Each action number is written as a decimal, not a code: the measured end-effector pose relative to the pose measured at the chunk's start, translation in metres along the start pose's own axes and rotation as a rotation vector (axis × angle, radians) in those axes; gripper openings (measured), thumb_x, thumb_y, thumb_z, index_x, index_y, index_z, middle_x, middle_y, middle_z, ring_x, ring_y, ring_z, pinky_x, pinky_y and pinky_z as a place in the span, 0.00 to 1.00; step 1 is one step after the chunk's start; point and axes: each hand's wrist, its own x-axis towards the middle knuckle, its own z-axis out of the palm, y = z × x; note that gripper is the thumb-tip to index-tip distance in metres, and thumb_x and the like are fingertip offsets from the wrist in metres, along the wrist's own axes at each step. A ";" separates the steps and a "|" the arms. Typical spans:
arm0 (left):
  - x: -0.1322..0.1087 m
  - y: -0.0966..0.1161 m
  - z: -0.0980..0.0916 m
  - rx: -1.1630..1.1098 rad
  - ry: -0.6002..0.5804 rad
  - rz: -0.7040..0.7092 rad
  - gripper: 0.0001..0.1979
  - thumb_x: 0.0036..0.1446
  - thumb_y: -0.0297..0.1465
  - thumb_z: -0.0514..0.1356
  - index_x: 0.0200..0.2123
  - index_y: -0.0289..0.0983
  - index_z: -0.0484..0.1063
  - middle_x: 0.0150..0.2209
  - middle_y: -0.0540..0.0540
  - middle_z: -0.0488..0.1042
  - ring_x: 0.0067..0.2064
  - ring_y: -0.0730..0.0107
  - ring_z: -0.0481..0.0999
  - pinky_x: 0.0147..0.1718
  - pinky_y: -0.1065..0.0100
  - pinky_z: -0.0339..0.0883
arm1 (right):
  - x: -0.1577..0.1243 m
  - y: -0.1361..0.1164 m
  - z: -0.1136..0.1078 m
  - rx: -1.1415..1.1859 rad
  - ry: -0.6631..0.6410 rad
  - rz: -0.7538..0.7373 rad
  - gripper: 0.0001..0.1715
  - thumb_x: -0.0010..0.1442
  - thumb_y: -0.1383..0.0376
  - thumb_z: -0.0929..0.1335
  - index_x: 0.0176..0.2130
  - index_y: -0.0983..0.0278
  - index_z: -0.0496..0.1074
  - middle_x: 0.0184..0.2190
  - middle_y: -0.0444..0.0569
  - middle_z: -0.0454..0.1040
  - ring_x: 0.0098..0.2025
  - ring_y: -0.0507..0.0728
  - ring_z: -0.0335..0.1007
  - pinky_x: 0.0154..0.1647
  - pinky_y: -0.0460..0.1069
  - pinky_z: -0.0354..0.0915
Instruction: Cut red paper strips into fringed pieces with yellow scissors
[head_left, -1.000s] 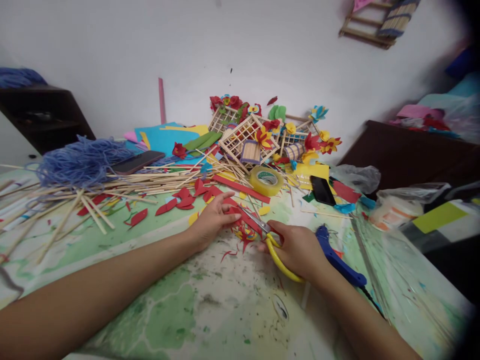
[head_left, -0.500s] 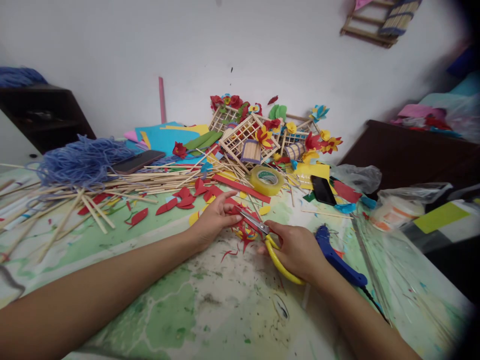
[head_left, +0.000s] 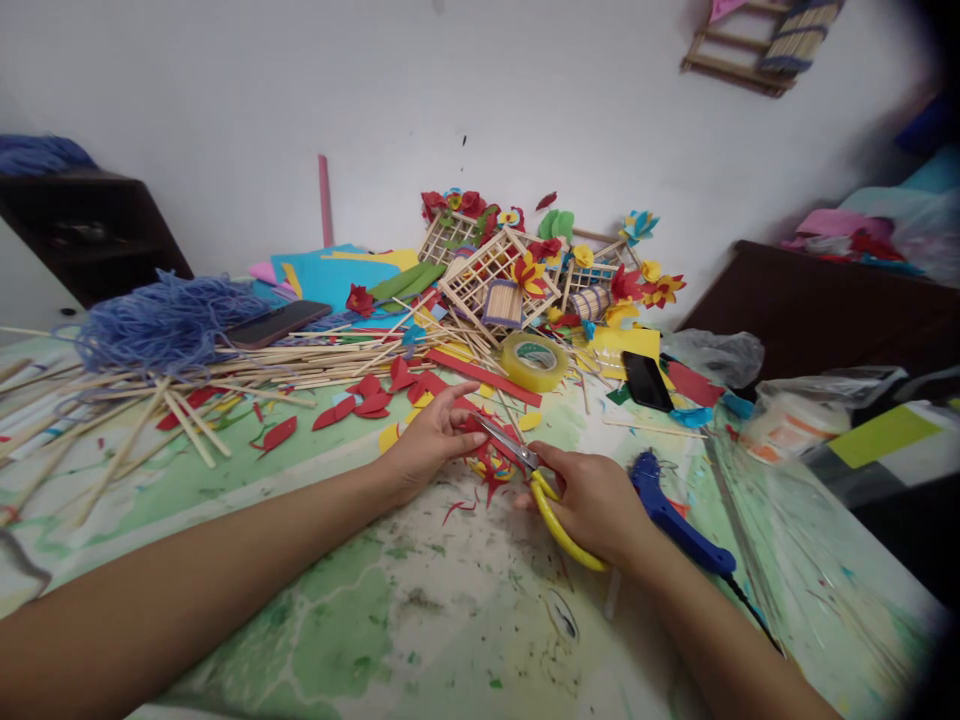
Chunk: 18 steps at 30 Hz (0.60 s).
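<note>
My right hand [head_left: 596, 500] is closed round the yellow handles of a pair of scissors [head_left: 553, 515]. The blades point up and left, to the fingertips of my left hand [head_left: 431, 440]. Those fingers pinch a small piece of red paper [head_left: 466, 405] beside the blade tips, and much of it is hidden by the fingers. Under the blades lies a pile of red and yellow paper scraps [head_left: 491, 468]. Thin red slivers [head_left: 457, 510] rest on the table just in front.
Several cut red petals [head_left: 334, 412] and many thin wooden sticks [head_left: 322, 365] lie behind my left hand. A tape roll [head_left: 534, 362] and stick lattices with paper flowers [head_left: 499, 275] stand farther back. A blue glue gun [head_left: 679, 520] and a black phone [head_left: 645, 380] are at right.
Almost nothing differs. The hands and scissors keep nearly the same place, with only a very slight shift of the scissors at the red paper.
</note>
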 end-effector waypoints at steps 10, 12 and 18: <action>-0.001 0.002 0.003 0.006 0.025 -0.027 0.34 0.43 0.23 0.65 0.54 0.41 0.58 0.30 0.52 0.71 0.31 0.75 0.75 0.35 0.71 0.69 | -0.001 -0.001 0.000 0.005 0.001 0.001 0.29 0.56 0.49 0.61 0.52 0.59 0.66 0.30 0.48 0.76 0.30 0.56 0.71 0.26 0.46 0.52; -0.001 0.002 0.003 0.017 0.034 -0.032 0.33 0.43 0.23 0.65 0.54 0.41 0.59 0.30 0.52 0.71 0.31 0.75 0.75 0.34 0.71 0.69 | -0.001 -0.002 0.001 -0.001 0.003 0.000 0.27 0.56 0.49 0.60 0.50 0.59 0.67 0.29 0.48 0.76 0.31 0.57 0.71 0.27 0.46 0.52; -0.001 0.002 0.002 0.040 0.042 -0.037 0.34 0.43 0.24 0.65 0.54 0.41 0.58 0.28 0.53 0.69 0.30 0.73 0.75 0.34 0.69 0.69 | 0.001 0.000 0.001 0.023 -0.002 0.053 0.25 0.56 0.49 0.61 0.47 0.60 0.68 0.27 0.48 0.76 0.29 0.57 0.70 0.26 0.46 0.52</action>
